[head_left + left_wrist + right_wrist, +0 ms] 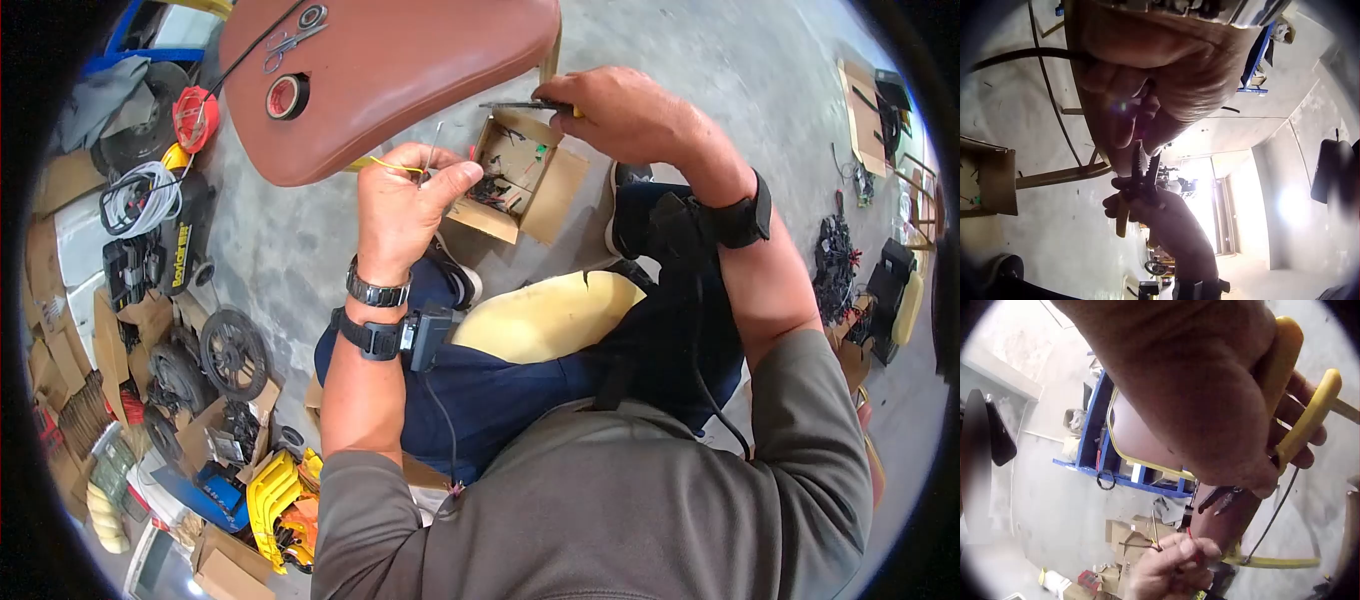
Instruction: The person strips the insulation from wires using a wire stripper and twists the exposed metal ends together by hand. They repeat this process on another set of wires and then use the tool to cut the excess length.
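Note:
My left hand (400, 205) pinches thin wires between thumb and fingers near the chair's edge. A yellow wire (396, 164) sticks out of that grip, and a red wire (1191, 536) shows in the right wrist view. My right hand (640, 118) holds pliers (520, 105) by their yellow handles, to the right of the left hand. Both handles (1311, 419) are spread in the right wrist view, and the toothed jaws stand apart. In the left wrist view the pliers (1141, 181) overlap the left fingertips. Below the hands, a cardboard box (550, 195) contains small wire pieces.
A brown padded chair (400, 75) carries a black tape roll (287, 97), scissors (290, 42) and a smaller roll (313, 15). A yellow sheet (550, 315) lies across the lap. Wheels (233, 353), cartons and cables crowd the left floor; cable bundles (835, 260) lie right.

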Tool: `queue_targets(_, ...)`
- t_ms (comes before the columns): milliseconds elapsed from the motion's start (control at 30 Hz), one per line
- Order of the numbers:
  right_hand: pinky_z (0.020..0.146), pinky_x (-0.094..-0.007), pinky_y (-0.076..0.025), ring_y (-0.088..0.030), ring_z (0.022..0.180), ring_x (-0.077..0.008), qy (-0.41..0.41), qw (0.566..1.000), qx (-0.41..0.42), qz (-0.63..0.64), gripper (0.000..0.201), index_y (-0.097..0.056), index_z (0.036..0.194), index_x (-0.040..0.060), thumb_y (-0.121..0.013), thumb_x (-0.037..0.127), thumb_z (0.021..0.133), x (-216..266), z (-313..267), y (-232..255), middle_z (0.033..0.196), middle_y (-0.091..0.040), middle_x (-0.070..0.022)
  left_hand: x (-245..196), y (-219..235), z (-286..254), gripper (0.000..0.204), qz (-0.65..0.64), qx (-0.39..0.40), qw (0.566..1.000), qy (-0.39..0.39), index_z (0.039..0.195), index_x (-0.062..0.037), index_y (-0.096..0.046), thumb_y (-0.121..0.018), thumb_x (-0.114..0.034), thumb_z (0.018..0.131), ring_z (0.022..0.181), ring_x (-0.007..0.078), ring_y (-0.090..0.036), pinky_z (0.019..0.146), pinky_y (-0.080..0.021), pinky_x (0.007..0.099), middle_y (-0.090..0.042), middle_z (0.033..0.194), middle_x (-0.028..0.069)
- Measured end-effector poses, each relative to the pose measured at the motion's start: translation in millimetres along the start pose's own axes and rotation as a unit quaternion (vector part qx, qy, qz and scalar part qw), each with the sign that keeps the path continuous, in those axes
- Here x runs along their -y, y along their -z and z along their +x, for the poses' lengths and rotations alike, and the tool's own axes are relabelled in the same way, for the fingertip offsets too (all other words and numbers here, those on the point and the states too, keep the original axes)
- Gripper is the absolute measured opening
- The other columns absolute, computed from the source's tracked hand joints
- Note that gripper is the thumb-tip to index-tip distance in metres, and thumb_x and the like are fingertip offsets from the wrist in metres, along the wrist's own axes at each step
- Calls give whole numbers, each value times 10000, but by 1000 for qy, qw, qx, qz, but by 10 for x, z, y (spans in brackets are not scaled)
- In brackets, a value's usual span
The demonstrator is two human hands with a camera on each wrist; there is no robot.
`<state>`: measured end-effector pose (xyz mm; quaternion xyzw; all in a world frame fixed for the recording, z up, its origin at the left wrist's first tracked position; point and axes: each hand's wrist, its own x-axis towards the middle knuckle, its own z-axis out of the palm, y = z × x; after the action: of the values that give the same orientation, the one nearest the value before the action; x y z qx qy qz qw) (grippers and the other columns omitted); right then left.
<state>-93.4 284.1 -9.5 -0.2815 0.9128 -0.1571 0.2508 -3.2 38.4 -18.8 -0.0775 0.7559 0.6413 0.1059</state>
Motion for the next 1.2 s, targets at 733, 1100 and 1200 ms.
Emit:
queue_targets(733, 808, -510, -528, -682, 893, -410, 34, 998, -38, 44, 275, -695, 1039, 58, -596, 299, 951, -36, -24, -24, 891, -707, -212, 72, 43, 63, 226, -241, -2, 970, -41, 1156, 64, -674, -617, -38, 964, 872, 215, -692, 779, -568, 332, -722, 982, 153)
queue_targets(1100, 789, -529, -511, -658, 880, -442, 70, 994, -4, 80, 247, -634, 1029, 36, -604, 268, 949, 66, -11, -21, 852, -683, -223, 0, 77, -44, 241, -125, -112, 981, -93, 1173, 81, -651, -663, -30, 959, 831, 222, -708, 754, -596, 344, -725, 975, 158)
queue_targets(1200, 783, -528, -504, -646, 889, -450, 76, 990, 5, 122, 260, -624, 1027, 24, -601, 274, 959, 121, -6, 15, 870, -675, -231, -32, 72, -46, 204, -119, -134, 976, -122, 1128, 86, -662, -674, -4, 945, 835, 217, -712, 753, -596, 338, -723, 970, 152)
